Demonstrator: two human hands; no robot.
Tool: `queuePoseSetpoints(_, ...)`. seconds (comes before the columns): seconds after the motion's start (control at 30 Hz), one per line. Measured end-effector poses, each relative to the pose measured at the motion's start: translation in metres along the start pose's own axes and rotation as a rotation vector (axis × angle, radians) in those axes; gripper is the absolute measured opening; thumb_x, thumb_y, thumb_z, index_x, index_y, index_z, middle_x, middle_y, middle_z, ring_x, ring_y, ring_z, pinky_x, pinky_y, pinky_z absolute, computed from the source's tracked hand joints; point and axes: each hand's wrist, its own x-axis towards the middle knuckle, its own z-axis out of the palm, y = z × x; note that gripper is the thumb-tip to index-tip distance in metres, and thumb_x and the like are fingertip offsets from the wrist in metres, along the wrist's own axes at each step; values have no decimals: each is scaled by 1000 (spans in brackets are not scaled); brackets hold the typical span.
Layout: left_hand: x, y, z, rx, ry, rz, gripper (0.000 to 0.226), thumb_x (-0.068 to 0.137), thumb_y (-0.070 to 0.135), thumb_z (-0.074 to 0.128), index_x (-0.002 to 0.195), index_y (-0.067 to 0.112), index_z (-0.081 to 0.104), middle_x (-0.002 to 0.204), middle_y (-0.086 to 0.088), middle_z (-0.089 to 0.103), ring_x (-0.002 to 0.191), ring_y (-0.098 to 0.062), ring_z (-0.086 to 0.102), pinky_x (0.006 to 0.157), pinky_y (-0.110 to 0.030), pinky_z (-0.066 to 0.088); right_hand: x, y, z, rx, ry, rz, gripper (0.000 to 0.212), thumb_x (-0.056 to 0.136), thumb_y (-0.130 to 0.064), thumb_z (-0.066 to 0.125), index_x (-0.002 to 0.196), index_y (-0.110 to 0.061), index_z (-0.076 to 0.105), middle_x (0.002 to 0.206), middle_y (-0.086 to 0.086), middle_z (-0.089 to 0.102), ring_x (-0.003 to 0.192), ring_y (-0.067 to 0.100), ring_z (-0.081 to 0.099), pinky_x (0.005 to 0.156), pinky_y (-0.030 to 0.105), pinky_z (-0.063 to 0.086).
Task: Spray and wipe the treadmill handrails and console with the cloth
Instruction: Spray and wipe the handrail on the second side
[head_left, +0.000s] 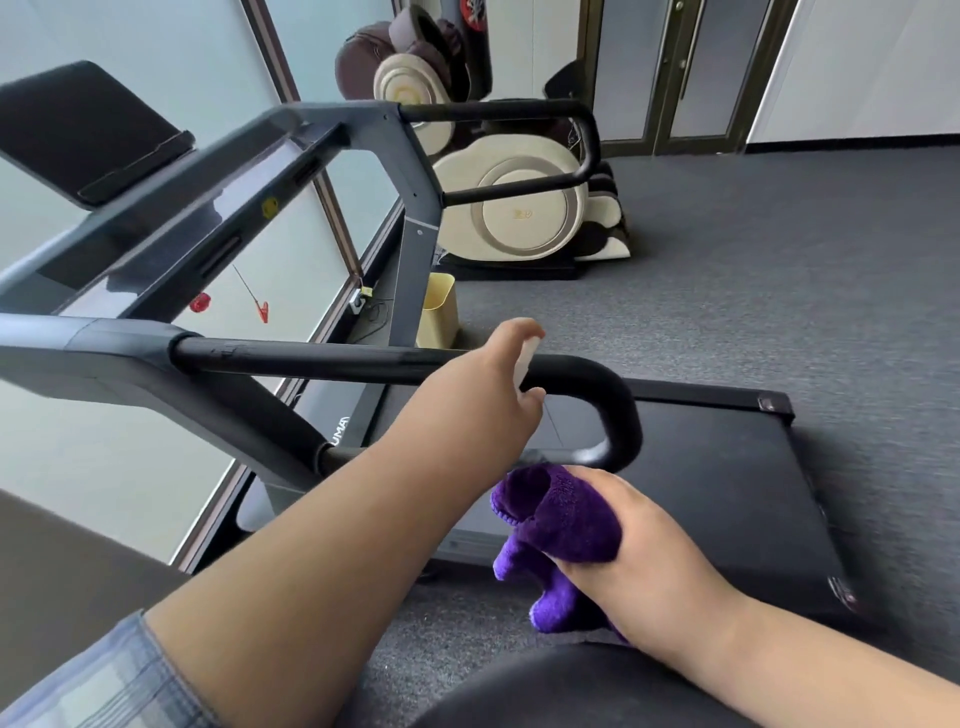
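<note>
A white spray bottle (527, 358) is gripped by the left hand (483, 395), fingers closed around it, against the near handrail (322, 358). A purple cloth (556, 525) is clamped in the right hand (639, 551), just below the handrail's curved end, over the treadmill deck (727, 467).

This is looking like a small exercise room, with a treadmill (675, 467) sitting on grey carpet (779, 260), a big massage chair (498, 208) waiting nearby, and tall windows (130, 467) letting in light.
</note>
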Motion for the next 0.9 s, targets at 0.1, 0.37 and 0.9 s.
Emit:
queuePoseSetpoints(0.1, 5, 22, 18, 67, -12, 18, 47, 92, 36, 61, 129, 46, 33, 82, 16, 49, 67, -14, 47, 59, -28, 33, -5, 8, -22, 6, -4, -6, 42, 90, -19, 73, 126, -36, 60, 114, -1, 70, 92, 22, 71, 89, 44, 56)
queuePoseSetpoints(0.37, 7, 52, 36, 144, 8, -63, 39, 94, 37, 58, 125, 42, 36, 69, 16, 45, 59, -6, 48, 49, -26, 30, -14, 25, -71, -3, 18, -50, 46, 87, -15, 74, 123, -41, 61, 111, -5, 72, 100, 16, 70, 90, 43, 56)
queuePoseSetpoints(0.9, -94, 38, 57, -293, 224, -369, 49, 89, 41, 65, 120, 67, 36, 86, 24, 66, 63, -8, 63, 57, -9, 45, 68, -12, -93, -114, 190, -507, 57, 87, -53, 65, 136, -31, 45, 131, 1, 57, 111, 4, 60, 99, 19, 46)
